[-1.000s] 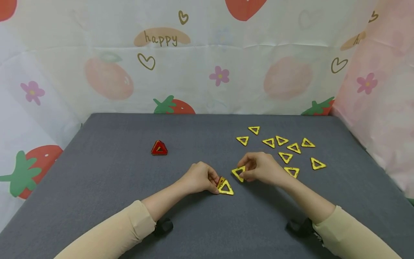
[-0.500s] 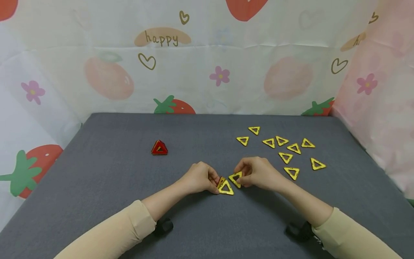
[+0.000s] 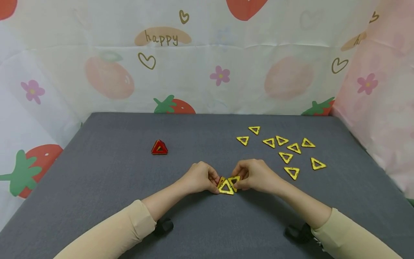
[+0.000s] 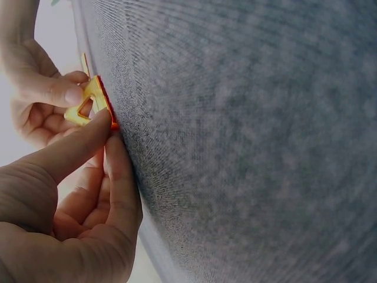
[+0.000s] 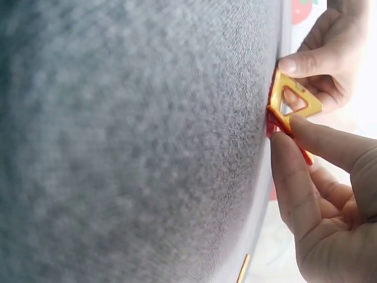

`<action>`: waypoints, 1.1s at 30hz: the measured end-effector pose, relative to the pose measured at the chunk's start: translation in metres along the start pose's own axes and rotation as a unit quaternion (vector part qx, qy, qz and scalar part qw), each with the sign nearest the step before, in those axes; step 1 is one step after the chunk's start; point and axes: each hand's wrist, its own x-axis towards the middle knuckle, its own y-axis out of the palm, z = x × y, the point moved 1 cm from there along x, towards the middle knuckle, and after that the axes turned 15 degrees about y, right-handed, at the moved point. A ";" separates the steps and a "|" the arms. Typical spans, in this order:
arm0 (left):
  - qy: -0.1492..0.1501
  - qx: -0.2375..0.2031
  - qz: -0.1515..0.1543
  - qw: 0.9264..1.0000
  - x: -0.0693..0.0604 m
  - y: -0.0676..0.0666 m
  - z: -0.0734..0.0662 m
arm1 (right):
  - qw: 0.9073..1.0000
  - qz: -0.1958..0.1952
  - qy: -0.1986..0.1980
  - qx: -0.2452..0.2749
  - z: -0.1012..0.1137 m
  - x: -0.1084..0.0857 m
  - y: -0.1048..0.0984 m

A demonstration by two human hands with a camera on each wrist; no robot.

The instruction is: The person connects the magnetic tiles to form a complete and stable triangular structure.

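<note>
Between the two hands in the head view stand yellow triangular frames: a front one (image 3: 226,187), one behind its left side partly hidden by fingers, and a right one (image 3: 234,180). The left hand (image 3: 199,178) pinches the left part of this group with thumb and fingers. My right hand (image 3: 257,175) pinches the right triangle, which meets the front one. In the left wrist view the left hand (image 4: 88,194) grips at the corner of a yellow triangle (image 4: 94,94) with a red edge. The right wrist view shows the right hand (image 5: 324,194) pinching a red-edged piece against the yellow triangle (image 5: 309,101).
On the grey table (image 3: 113,187), a red triangular piece (image 3: 159,148) sits at the back left. Several loose yellow triangles lie at the back right, one of them (image 3: 292,173) nearest the right forearm. A printed cloth (image 3: 207,32) hangs behind the table.
My right hand has moved left and toward the near edge, bringing its yellow triangle from a gap away up against the front one. The left hand has stayed in place.
</note>
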 end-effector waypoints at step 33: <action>0.070 0.025 0.018 0.997 -0.002 0.001 -0.001 | 0.998 -0.002 -0.063 -0.015 0.002 0.001 0.010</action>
